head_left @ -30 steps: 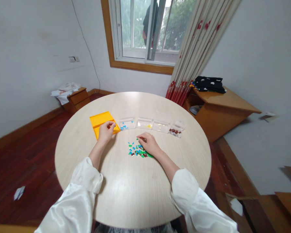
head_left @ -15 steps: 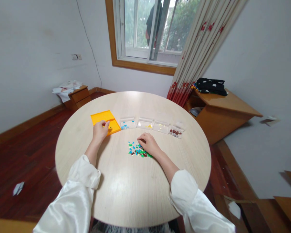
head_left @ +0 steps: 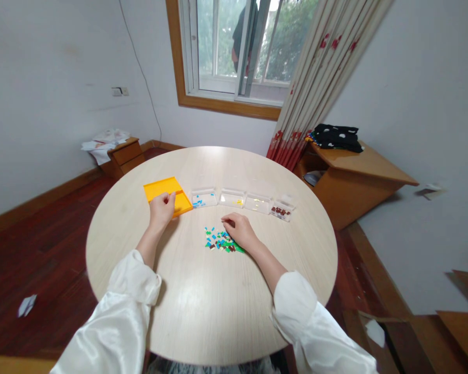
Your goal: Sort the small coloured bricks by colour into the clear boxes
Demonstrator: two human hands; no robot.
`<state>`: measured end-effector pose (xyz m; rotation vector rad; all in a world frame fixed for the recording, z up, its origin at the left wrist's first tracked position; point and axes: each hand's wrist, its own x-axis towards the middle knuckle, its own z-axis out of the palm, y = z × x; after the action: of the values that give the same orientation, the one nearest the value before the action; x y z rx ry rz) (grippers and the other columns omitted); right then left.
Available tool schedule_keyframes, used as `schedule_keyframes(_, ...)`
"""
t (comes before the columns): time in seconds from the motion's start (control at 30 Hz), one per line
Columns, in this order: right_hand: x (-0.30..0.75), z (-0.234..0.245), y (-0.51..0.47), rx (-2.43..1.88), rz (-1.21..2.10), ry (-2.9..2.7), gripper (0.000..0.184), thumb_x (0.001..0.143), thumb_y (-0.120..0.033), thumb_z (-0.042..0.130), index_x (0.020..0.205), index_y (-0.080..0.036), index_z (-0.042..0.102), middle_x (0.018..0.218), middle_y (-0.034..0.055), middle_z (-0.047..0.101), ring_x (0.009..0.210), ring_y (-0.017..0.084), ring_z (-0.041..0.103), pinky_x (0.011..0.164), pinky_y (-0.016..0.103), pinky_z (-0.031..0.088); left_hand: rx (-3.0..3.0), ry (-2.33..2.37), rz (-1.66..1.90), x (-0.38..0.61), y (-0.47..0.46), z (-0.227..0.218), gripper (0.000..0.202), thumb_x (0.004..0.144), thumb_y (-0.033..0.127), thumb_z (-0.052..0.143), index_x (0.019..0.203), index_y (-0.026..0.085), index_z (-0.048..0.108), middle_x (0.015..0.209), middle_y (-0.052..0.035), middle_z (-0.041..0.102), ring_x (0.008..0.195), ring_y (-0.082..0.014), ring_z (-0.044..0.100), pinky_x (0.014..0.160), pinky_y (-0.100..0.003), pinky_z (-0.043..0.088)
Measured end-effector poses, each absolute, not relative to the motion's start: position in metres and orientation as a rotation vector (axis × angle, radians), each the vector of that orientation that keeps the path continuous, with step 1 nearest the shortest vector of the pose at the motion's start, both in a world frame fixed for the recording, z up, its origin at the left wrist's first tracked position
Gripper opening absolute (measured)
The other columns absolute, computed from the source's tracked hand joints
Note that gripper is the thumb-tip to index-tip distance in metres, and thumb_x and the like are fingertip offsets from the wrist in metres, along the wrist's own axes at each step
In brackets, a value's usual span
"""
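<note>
My left hand (head_left: 162,210) is over the near part of a shallow yellow box (head_left: 184,203), its fingers pinched together. Whatever sits between those fingertips is too small or hidden to name. On the table in front of me lies a loose pile of small toy bricks (head_left: 218,240) in blue, green, brown and pale colours. My right hand (head_left: 241,230) rests over the right side of this pile, fingers curled in and fingertips close together; I cannot make out what they hold. It covers some of the bricks.
Beyond the hands, clear trays stand in an arc: one with blue pieces (head_left: 198,201), two with yellowish pieces, and one with brown pieces (head_left: 281,211). All stand on a round wooden table (head_left: 203,311). A cabinet (head_left: 359,176) stands to the right.
A small green piece seen by my left fingertips earlier no longer shows, and those fingers look more tightly closed. My right hand has barely moved. The whole view has shifted slightly.
</note>
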<state>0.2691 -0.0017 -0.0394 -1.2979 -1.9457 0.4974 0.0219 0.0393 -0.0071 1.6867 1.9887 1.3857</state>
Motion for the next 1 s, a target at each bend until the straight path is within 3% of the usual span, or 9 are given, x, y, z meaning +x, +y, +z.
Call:
schedule_keyframes(0.17, 0.268, -0.043, 0.002, -1.207, 0.687, -1.691, 0.016, 0.076, -0.018, 0.056, 0.085, -0.018, 0.069, 0.088, 0.0052, 0.071, 0.08, 0.016, 0.064, 0.079, 0.033, 0.051, 1.784, 1.847, 1.313, 0.039, 0.034, -0.006, 0.033, 0.077, 0.033, 0.048, 0.049, 0.019, 0.036, 0.048, 0.0041, 0.036, 0.051, -0.0101, 0.036, 0.051, -0.024, 0.026)
schedule_keyframes(0.3, 0.267, -0.045, 0.005, -1.125, 0.922, -1.454, 0.022, 0.073, -0.028, 0.061, 0.091, -0.017, 0.067, 0.081, 0.0043, 0.069, 0.071, 0.014, 0.064, 0.069, 0.03, 0.054, 1.953, 1.633, 1.2, 0.057, 0.026, -0.008, 0.02, 0.075, 0.03, 0.053, 0.06, 0.017, 0.055, 0.057, 0.0014, 0.052, 0.055, -0.0119, 0.044, 0.055, -0.024, 0.033)
schedule_keyframes(0.47, 0.267, -0.042, 0.006, -1.052, 1.051, -1.332, 0.03, 0.067, -0.03, 0.065, 0.093, -0.017, 0.064, 0.075, 0.0005, 0.063, 0.067, 0.012, 0.063, 0.063, 0.027, 0.054, 2.154, 1.313, 1.094, 0.081, 0.013, -0.014, 0.013, 0.074, 0.027, 0.061, 0.083, 0.018, 0.066, 0.08, -0.0048, 0.066, 0.071, -0.0154, 0.054, 0.069, -0.028, 0.043)
schedule_keyframes(0.6, 0.265, -0.038, 0.002, -1.036, 1.11, -1.337, 0.03, 0.067, -0.028, 0.065, 0.095, -0.018, 0.061, 0.077, 0.0003, 0.063, 0.068, 0.011, 0.063, 0.067, 0.027, 0.054, 2.224, 1.139, 1.041, 0.095, 0.006, -0.018, 0.015, 0.073, 0.024, 0.065, 0.087, 0.018, 0.066, 0.089, -0.0062, 0.068, 0.086, -0.0182, 0.059, 0.08, -0.032, 0.044)
schedule_keyframes(0.83, 0.261, -0.037, 0.0, -1.002, 1.122, -1.358, 0.031, 0.064, -0.025, 0.066, 0.093, -0.02, 0.056, 0.076, 0.0002, 0.063, 0.073, 0.013, 0.064, 0.07, 0.027, 0.054, 2.237, 1.164, 1.019, 0.099, 0.005, -0.022, 0.004, 0.074, 0.02, 0.065, 0.076, 0.017, 0.065, 0.077, -0.0035, 0.067, 0.073, -0.015, 0.058, 0.07, -0.027, 0.044)
schedule_keyframes(1.0, 0.261, -0.039, 0.0, -1.024, 1.063, -1.407, 0.023, 0.068, -0.024, 0.063, 0.089, -0.019, 0.058, 0.076, 0.0, 0.063, 0.069, 0.012, 0.063, 0.067, 0.026, 0.052, 2.248, 1.215, 1.035, 0.095, 0.007, -0.022, 0.007, 0.076, 0.022, 0.061, 0.075, 0.017, 0.066, 0.073, -0.0025, 0.065, 0.068, -0.0138, 0.055, 0.066, -0.026, 0.043)
